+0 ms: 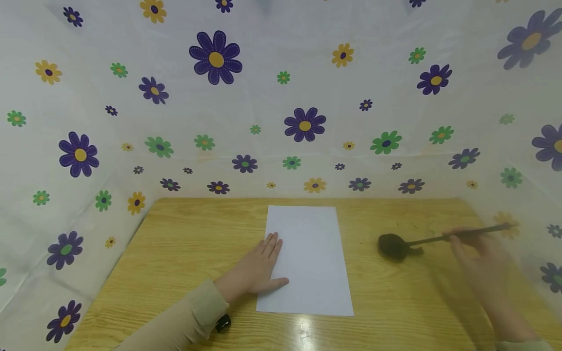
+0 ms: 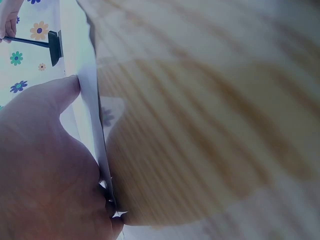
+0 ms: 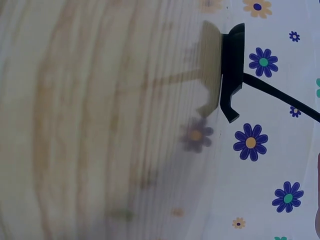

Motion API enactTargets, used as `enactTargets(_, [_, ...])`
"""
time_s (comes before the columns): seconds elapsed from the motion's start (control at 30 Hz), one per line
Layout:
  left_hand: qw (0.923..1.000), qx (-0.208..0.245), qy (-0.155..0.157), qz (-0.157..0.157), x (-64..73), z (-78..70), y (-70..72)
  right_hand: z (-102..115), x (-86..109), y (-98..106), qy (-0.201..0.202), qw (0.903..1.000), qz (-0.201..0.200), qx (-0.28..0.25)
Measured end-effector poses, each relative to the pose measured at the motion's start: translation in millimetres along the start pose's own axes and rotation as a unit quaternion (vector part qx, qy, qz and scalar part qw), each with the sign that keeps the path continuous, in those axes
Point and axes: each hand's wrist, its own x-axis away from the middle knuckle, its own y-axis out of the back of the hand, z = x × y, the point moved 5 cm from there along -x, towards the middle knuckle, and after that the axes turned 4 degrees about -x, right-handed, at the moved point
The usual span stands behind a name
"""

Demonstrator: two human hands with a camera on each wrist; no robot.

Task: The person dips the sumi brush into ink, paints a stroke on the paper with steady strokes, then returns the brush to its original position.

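Observation:
A white sheet of paper [image 1: 307, 263] lies on the wooden table in front of me. My left hand [image 1: 259, 263] rests flat on its left edge, fingers straight and thumb spread. At the right, my right hand [image 1: 483, 263] pinches a long thin dark stick [image 1: 476, 231] between thumb and fingers. The stick's far end meets a black rounded piece [image 1: 392, 246] close to the tabletop, with a short tab at its side. The right wrist view gives that black piece [image 3: 233, 67] in profile, the stick slanting away from it; I cannot tell whether the two are joined.
Dark specks [image 1: 414, 225] dot the wooden table [image 1: 189, 243] behind the black piece. A small black object [image 1: 223, 322] shows beside the left sleeve. Flower-printed white sheeting [image 1: 263, 97] surrounds the table at the back and sides.

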Motion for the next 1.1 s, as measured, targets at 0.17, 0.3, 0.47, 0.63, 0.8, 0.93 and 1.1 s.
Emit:
enactTargets(0.17, [1.0000, -0.003, 0.000, 0.001, -0.4, 0.3, -1.0, -2, 0.6, 5, -0.027, 0.9996, -0.010, 0.009])
enactTargets(0.3, [1.0000, -0.003, -0.001, -0.001, -0.1, 0.4, -1.1, -1, -1.5, 8, -0.033, 0.9992, -0.021, 0.012])
enactTargets(0.47, [1.0000, -0.004, -0.002, 0.000, -0.4, 0.6, -1.7, 7, -5.7, 10, -0.038, 0.9991, -0.014, 0.014])
enactTargets(0.63, [1.0000, -0.009, -0.002, 0.004, -1.7, 1.6, -3.2, 12, -7.1, 11, -0.037, 0.9992, -0.008, 0.011])
enactTargets(0.8, [1.0000, -0.006, -0.005, -0.001, -1.3, 1.4, -1.9, 9, -7.5, 13, -0.044, 0.9989, -0.004, 0.017])
enactTargets(0.93, [1.0000, -0.002, -0.006, -0.002, -0.7, 1.1, -1.5, 8, -8.5, 16, -0.036, 0.9993, 0.000, 0.014])
enactTargets(1.1, [1.0000, -0.002, -0.005, 0.001, -0.7, 1.0, -1.7, 16, -11.0, 22, -0.007, 0.9999, 0.000, 0.013])
